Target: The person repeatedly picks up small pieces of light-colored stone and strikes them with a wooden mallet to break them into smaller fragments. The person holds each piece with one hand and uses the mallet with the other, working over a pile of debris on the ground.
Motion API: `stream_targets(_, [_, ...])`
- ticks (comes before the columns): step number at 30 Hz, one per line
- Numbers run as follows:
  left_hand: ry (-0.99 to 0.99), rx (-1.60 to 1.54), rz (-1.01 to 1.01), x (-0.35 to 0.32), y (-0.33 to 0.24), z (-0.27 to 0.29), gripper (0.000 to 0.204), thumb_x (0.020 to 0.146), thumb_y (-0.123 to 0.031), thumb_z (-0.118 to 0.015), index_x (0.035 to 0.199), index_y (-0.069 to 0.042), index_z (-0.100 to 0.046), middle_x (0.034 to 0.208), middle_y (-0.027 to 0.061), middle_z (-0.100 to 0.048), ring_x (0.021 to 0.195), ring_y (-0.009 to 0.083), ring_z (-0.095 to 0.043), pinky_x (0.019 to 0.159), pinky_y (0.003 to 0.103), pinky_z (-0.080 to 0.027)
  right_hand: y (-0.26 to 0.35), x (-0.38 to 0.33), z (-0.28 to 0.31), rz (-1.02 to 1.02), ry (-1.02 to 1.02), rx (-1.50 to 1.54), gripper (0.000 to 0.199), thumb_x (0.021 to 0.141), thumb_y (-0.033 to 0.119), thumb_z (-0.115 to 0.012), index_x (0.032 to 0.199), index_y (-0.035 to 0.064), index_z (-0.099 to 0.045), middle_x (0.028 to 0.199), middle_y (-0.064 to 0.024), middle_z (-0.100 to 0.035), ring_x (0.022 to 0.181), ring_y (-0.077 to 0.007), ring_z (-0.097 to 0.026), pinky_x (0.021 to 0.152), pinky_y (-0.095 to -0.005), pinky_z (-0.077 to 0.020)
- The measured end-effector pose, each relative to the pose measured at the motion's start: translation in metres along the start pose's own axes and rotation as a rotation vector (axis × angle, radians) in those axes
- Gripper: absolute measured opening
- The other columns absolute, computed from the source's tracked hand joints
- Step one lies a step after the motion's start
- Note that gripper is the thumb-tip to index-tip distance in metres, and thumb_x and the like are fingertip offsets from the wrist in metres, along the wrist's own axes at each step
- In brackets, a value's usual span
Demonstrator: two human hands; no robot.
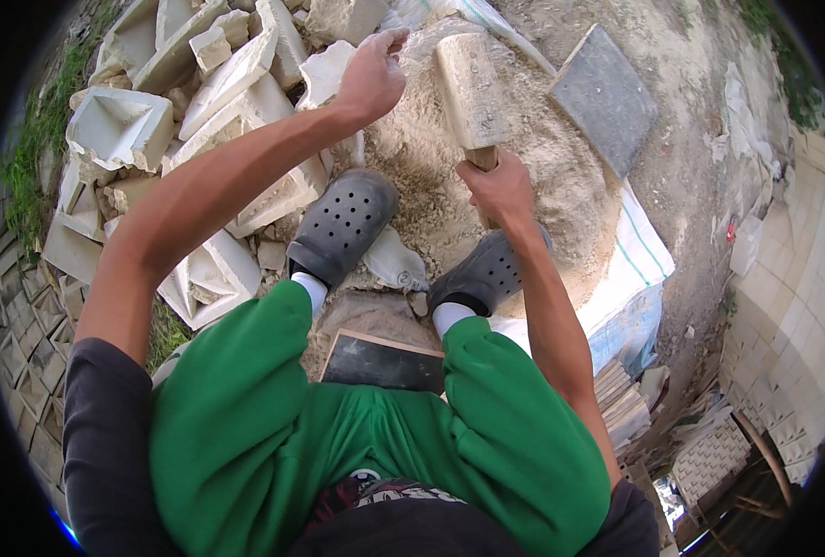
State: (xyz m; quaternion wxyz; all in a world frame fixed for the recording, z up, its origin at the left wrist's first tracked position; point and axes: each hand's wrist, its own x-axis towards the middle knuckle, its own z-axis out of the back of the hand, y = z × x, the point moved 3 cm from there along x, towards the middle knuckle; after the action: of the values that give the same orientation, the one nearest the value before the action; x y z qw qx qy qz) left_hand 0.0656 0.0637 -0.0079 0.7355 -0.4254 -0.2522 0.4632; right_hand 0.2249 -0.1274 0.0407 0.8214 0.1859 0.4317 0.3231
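My right hand (502, 188) is wrapped round the wooden handle of a mallet (473, 93). The mallet's big pale, dust-coated head is over a heap of crushed whitish rubble and powder (561, 186). Out to the left, my left hand (373, 79) hangs at the heap's far left side, next to a broken pale chunk (324, 74). Its dusty fingers are curled together at the tips; whatever they hold, if anything, is too small to make out. A flat white piece (394, 260) lies between my grey clogs (345, 223).
Broken white moulded blocks (120, 125) are piled at the left. A square grey slab (605, 100) lies at the far right of the heap, on a white woven sheet (643, 243). A dark wood-edged board (383, 360) shows between my legs. Stacked tiles (784, 316) stand at the right.
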Motion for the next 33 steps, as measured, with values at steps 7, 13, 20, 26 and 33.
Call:
stream_targets(7, [-0.067,-0.023,0.074,0.014,0.008,0.025,0.040,0.092,-0.002,-0.054,0.131,0.001,-0.061,0.111,0.0114,-0.069,0.106,0.0184,-0.067,0.096,0.031,-0.052,0.006,-0.022,-0.013,0.411,-0.072,-0.035,0.033,0.078,0.027,-0.077,0.097,-0.0008,-0.074,0.087,-0.0208,-0.075,0.081,-0.0356,-0.075,0.071,-0.0413,-0.0578])
stream_targets(13, [0.002,0.002,0.112,0.007,-0.002,0.027,0.034,0.095,-0.015,-0.067,0.125,-0.001,-0.065,0.097,0.0061,-0.067,0.088,0.0142,-0.069,0.082,0.029,-0.055,-0.009,-0.017,-0.034,0.068,0.003,-0.103,0.035,0.080,0.030,-0.077,0.094,-0.0018,-0.072,0.081,-0.0200,-0.074,0.079,-0.0349,-0.075,0.070,-0.0415,-0.0563])
stream_targets(20, [0.074,-0.224,0.201,0.002,-0.003,0.031,0.036,0.100,-0.022,-0.066,0.127,0.001,-0.065,0.097,0.0073,-0.070,0.078,0.0135,-0.073,0.072,0.026,-0.061,0.018,-0.037,-0.008,0.352,-0.149,-0.004,0.032,0.082,0.030,-0.076,0.092,0.0002,-0.075,0.073,-0.0170,-0.072,0.070,-0.0281,-0.073,0.065,-0.0396,-0.0551])
stream_targets(26, [0.133,-0.242,0.250,0.005,-0.020,0.031,0.036,0.103,-0.022,-0.060,0.131,0.001,-0.063,0.112,0.0115,-0.072,0.080,0.0161,-0.075,0.072,0.026,-0.062,-0.031,-0.013,-0.023,0.044,0.043,-0.160,0.033,0.081,0.030,-0.076,0.097,0.0013,-0.075,0.071,-0.0152,-0.071,0.066,-0.0259,-0.072,0.065,-0.0389,-0.0559])
stream_targets(33, [0.083,-0.207,0.201,0.002,-0.003,0.039,0.033,0.107,-0.019,-0.052,0.131,0.001,-0.062,0.113,0.0115,-0.072,0.092,0.0163,-0.074,0.080,0.027,-0.060,0.003,-0.028,0.003,0.200,-0.068,0.000,0.037,0.078,0.031,-0.075,0.099,0.0011,-0.075,0.083,-0.0230,-0.073,0.084,-0.0373,-0.074,0.075,-0.0416,-0.0566])
